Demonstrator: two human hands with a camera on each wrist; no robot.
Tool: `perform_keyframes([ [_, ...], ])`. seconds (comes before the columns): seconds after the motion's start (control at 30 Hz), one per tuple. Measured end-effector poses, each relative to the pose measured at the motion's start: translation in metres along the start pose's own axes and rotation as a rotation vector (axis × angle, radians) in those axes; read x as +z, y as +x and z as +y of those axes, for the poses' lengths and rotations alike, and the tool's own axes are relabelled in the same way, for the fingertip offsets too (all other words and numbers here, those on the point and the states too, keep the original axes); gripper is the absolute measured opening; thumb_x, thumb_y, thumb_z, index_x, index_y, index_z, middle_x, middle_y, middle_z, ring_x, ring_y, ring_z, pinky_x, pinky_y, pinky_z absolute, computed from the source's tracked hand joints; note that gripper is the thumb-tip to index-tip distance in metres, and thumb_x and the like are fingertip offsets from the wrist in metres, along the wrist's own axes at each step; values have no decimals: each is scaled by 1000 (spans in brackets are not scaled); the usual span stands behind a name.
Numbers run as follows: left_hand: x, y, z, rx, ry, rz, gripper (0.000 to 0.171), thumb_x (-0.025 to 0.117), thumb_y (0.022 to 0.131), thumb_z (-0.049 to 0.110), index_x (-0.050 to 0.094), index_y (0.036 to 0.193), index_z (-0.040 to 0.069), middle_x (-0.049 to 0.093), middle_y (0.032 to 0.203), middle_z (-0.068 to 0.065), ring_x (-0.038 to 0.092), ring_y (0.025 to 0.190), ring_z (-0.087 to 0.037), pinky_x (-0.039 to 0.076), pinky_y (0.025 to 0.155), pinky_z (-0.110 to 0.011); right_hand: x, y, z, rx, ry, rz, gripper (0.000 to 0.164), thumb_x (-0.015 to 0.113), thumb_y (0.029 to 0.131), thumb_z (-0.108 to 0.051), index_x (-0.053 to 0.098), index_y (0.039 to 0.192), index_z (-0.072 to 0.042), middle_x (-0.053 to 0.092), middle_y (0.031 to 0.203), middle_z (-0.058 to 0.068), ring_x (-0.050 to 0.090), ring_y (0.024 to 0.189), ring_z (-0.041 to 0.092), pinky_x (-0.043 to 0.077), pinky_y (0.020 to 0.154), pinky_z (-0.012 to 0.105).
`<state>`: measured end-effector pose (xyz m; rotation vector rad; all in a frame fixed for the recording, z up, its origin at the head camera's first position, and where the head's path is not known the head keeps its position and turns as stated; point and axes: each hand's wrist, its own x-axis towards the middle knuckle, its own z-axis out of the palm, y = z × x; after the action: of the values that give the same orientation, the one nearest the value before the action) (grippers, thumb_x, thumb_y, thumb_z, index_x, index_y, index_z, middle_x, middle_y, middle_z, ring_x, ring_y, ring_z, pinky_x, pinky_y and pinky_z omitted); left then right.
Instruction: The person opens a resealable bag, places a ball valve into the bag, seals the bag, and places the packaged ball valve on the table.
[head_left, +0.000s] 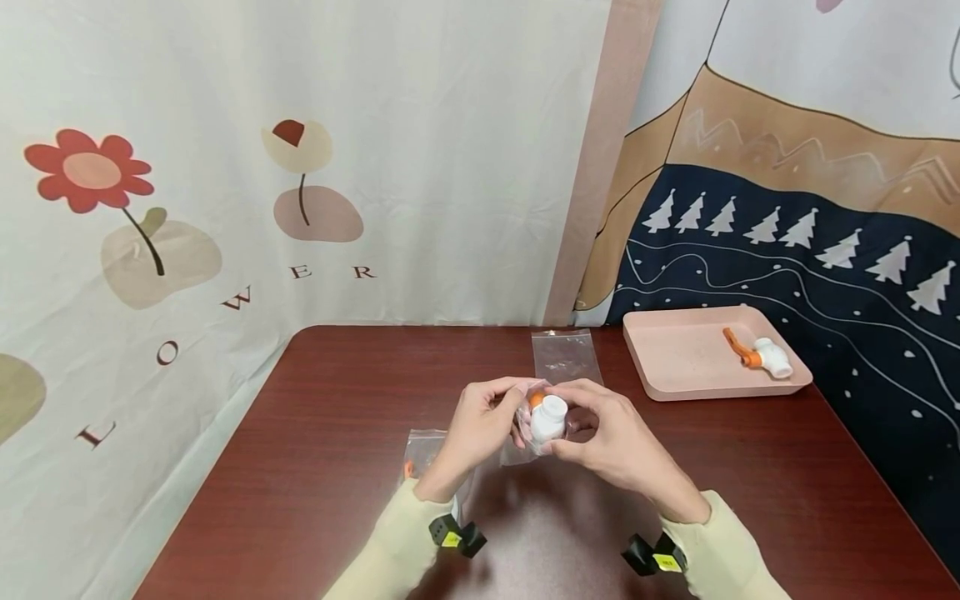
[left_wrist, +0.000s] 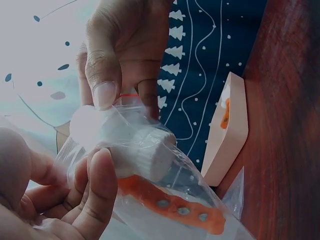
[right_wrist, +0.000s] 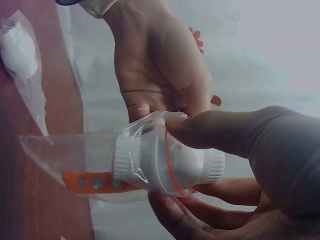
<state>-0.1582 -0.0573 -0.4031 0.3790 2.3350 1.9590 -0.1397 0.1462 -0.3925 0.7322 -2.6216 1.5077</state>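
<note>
A white plastic valve (head_left: 550, 418) with an orange handle (left_wrist: 172, 205) is partly inside a clear zip bag (right_wrist: 45, 150), between both hands above the table. The bag's red zip line crosses the valve's body, and one ribbed end sticks out past it in the right wrist view. My left hand (head_left: 480, 427) pinches the bag at its left side, fingers bent. My right hand (head_left: 621, 433) grips the valve from the right, thumb on one side and fingers on the other. Part of the handle is hidden in the head view.
A pink tray (head_left: 686, 392) at the back right holds another white valve (head_left: 772, 358) with an orange handle. A flat clear bag (head_left: 566, 354) lies behind the hands. Another bag (head_left: 426, 446) with white and orange contents lies under my left wrist on the brown table (head_left: 315, 467).
</note>
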Motion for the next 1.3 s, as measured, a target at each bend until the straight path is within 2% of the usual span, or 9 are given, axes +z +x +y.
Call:
perform_keyframes([
  [0.2,0,0,0,4,2,3,25,55,106,15,78,116,15,64,66,-7,60,49,-16,60,53,-45,-2,0,0,31,15,-37,51,76,83,8,67,132,-3,67,123,8,67,92,16,61,79,25],
  [0.3,-1,0,-1,0,-9,3,26,54,106,15,78,115,16,64,67,-8,61,50,-17,60,53,-44,-4,0,2,47,19,-25,49,71,84,10,69,130,-5,69,117,6,68,92,17,60,79,22],
  [0.47,-1,0,-3,-7,-29,16,27,53,105,11,78,115,12,66,65,-11,62,47,-17,59,51,-39,-6,0,2,48,-12,41,46,67,82,11,75,121,-11,71,102,2,68,87,13,58,73,22],
  [0.67,1,2,-1,-22,-86,51,27,50,103,5,76,113,2,65,64,-11,62,46,-13,60,50,-38,-5,-1,-1,28,-61,58,41,63,81,11,80,105,-16,72,103,-3,63,84,8,57,72,22],
  [0.83,1,2,0,-18,-97,50,28,49,103,5,75,113,2,64,69,-10,63,49,-13,60,51,-33,2,-3,-4,-10,-113,42,15,77,87,-12,79,100,-19,69,106,-5,64,80,4,59,72,26],
  [0.93,1,3,0,-9,-99,64,28,49,103,4,76,111,3,66,70,-13,63,49,-15,60,52,-36,9,-6,-7,-4,-187,35,18,85,84,-37,78,98,-28,67,111,-7,63,91,6,57,74,26],
  [1.0,2,3,0,-7,-101,73,28,49,103,4,76,110,3,67,70,-14,63,49,-15,60,52,-38,12,-8,-8,-12,-247,50,20,85,82,-45,78,95,-32,67,113,-7,61,99,9,54,78,27],
  [1.17,2,3,1,-43,-123,86,23,54,101,7,76,105,3,69,72,-14,65,48,-15,58,49,-36,16,-9,-8,-110,-372,146,4,82,86,-25,80,89,-26,73,112,3,64,105,20,54,85,41],
  [1.3,1,2,3,-86,-141,90,15,59,98,6,73,100,1,73,73,-16,66,48,-16,57,46,-36,14,-9,-7,-132,-409,177,7,79,85,-14,80,87,-20,76,111,9,70,105,25,58,82,42],
])
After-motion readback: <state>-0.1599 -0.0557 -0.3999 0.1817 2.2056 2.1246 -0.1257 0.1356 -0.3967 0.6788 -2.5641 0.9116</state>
